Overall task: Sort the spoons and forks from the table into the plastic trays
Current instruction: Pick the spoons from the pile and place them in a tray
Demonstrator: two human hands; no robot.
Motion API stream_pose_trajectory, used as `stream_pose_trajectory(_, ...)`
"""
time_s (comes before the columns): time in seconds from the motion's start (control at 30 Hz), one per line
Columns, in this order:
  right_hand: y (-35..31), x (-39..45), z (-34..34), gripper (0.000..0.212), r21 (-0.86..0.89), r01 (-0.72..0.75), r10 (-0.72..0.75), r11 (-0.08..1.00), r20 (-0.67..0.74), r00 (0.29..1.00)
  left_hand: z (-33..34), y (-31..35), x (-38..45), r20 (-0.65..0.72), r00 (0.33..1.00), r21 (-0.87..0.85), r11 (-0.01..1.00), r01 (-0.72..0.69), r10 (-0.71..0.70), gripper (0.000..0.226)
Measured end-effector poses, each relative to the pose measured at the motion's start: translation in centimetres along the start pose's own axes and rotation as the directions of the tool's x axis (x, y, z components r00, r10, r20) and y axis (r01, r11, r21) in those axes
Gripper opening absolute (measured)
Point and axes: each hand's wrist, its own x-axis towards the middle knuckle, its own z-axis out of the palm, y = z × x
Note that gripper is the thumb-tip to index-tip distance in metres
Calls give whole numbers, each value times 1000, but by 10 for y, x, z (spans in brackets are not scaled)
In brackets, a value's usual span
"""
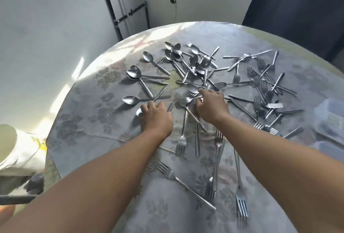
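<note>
Both hands reach into scattered cutlery on a round table.

Head view: the left hand [155,116] lies palm down, fingers curled over a spoon [139,111]; the right hand [211,105] pinches a fork [187,100]. Spoons [178,55] lie far left, forks [264,87] right, on the floral tablecloth [89,113]; plastic trays [330,121] stand at the right edge.

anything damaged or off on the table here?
Yes: the tablecloth has a torn or worn patch mid-table showing yellowish beneath, partly under the spoons. Otherwise only unsorted cutlery in crossed heaps; the plastic tray at the right edge looks empty.
</note>
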Motion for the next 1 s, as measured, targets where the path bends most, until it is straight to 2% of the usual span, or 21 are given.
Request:
stream_pose_trajectory(0.17,-12,20,8,64,-95,67,-54,993,131,990,0,-11,16,53,999,103,995,2,-7,71)
stream_pose_trajectory(0.27,-15,29,15,67,-131,55,-28,990,197,980,5,-19,18,37,999,111,994,5,-9,69)
stream_pose_trajectory(0.43,-15,34,23,52,-108,146,-139,983,66,988,5,-43,19,-134,980,78,988,-136,146,56)
stream_pose_trajectory(0.57,-18,37,26,38,-172,99,-93,980,45,995,13,-61,24,-222,958,58,983,-175,183,34)
stream_pose_trajectory(0.63,-20,40,28,38,-163,73,-71,984,21,997,14,-64,21,-265,954,40,991,-132,137,29)
stream_pose_trajectory(0.7,-20,42,29,39,-135,72,-76,988,-27,997,11,-58,18,-285,959,-69,997,-24,4,31)
stream_pose_trajectory(0.77,-21,41,30,32,-139,129,-146,982,-118,982,7,-45,19,-180,979,-258,965,44,-93,31)
stream_pose_trajectory(0.8,-23,40,30,25,-164,180,-207,970,-164,965,9,-38,21,-85,993,-312,948,56,-87,33)
stream_pose_trajectory(0.87,-29,36,32,17,-239,297,-343,925,-184,921,12,-27,20,45,999,-262,965,8,4,32)
stream_pose_trajectory(1.0,-46,29,35,24,-322,493,-559,808,-157,814,12,-32,20,11,1000,-202,979,-2,4,20)
